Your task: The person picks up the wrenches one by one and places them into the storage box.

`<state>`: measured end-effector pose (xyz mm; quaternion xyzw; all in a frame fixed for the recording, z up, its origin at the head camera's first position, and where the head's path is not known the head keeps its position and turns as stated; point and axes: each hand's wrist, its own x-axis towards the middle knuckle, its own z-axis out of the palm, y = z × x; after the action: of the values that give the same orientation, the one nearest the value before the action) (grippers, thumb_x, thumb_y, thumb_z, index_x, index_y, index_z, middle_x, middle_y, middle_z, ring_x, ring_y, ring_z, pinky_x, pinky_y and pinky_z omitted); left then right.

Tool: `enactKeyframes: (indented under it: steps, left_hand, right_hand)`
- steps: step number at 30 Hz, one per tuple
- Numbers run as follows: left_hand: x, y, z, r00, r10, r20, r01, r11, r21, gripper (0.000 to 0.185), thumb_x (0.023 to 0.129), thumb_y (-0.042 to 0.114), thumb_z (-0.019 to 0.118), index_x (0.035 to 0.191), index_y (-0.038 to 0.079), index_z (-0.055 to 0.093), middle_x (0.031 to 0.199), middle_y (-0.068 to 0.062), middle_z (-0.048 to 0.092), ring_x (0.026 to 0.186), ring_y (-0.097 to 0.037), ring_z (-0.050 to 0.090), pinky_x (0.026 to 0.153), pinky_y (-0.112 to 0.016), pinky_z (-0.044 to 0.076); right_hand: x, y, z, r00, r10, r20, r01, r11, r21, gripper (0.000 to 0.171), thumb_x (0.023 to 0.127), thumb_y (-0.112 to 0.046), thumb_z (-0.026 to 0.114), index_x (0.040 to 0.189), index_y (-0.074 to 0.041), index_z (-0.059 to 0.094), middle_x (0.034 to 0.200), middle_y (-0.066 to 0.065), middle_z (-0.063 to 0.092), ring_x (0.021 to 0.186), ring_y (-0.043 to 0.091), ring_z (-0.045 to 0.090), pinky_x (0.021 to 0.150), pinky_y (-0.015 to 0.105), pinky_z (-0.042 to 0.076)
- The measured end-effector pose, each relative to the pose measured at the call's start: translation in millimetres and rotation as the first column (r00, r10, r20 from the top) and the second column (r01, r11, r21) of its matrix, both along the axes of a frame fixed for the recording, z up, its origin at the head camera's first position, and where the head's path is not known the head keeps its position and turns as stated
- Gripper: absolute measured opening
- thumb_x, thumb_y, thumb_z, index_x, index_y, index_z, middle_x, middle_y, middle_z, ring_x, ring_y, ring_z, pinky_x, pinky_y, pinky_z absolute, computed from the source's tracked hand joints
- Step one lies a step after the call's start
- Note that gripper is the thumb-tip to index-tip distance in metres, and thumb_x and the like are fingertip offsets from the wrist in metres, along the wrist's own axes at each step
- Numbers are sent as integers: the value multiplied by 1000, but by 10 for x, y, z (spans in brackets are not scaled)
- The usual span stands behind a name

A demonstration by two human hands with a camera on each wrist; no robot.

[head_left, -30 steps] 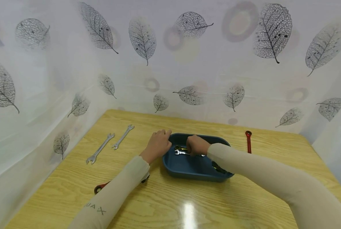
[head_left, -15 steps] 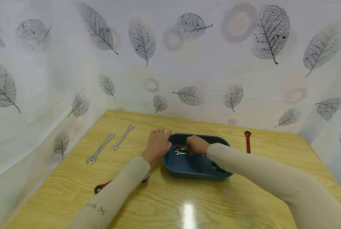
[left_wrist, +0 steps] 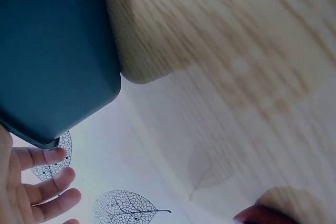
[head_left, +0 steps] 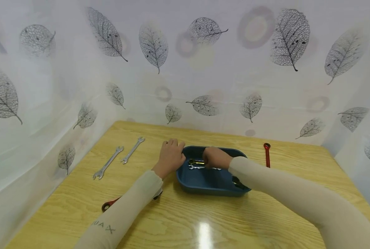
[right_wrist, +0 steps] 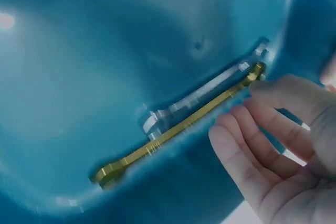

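Little has moved: right hand stays inside the blue tray, fingers curled by the gold wrench, grasp unclear. Left hand, relaxed, touches the tray's 9 o'clock rim. Sleeve print unclear.

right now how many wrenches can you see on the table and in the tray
6: two silver wrenches at the table's left, red ones at and under the left sleeve, gold and silver in the blue tray. More may be hidden under the right arm.

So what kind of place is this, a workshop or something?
Probably a staged tabletop setup, not a real workshop: a wooden table screened by leaf-print sheeting, with loose wrenches and a blue tray both hands work at.
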<state>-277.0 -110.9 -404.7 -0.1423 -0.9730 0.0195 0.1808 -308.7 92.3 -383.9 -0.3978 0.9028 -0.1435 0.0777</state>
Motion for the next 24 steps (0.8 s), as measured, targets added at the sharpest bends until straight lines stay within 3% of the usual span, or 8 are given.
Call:
enactKeyframes:
  steps: [8, 16, 24]
  left_hand:
    - [-3, 7, -12, 1000, 11, -11, -12, 1000, -14, 36, 83, 22, 56, 118, 13, 58, 106, -11, 58, 97, -26, 54, 89, -44, 45]
    - [5, 10, -36, 1000, -3, -18, 3, 1000, 12, 36, 83, 20, 55, 119, 15, 55, 105, -11, 56, 96, -27, 53, 88, -45, 44]
    - [14, -1, -33, 1000, -16, -23, 17, 1000, 25, 36, 83, 19, 55, 119, 14, 56, 104, -11, 55, 95, -27, 52, 87, -45, 44]
  right_hand:
    - [132, 108, 335, 997, -62, -34, 61, 997, -43, 6, 80, -8, 68, 74, -7, 70, 70, 2, 65, 60, 9, 55, 59, 26, 48]
    - [217, 294, 713, 991, -118, -67, 107, 982, -153, 5, 81, -9, 67, 78, -7, 70, 73, 4, 66, 65, 12, 58, 64, 30, 50]
    - [259, 635, 923, 966, -245, -87, 220, 949, -226, 5, 84, -10, 66, 83, -9, 71, 78, 5, 68, 68, 13, 60, 66, 34, 51]
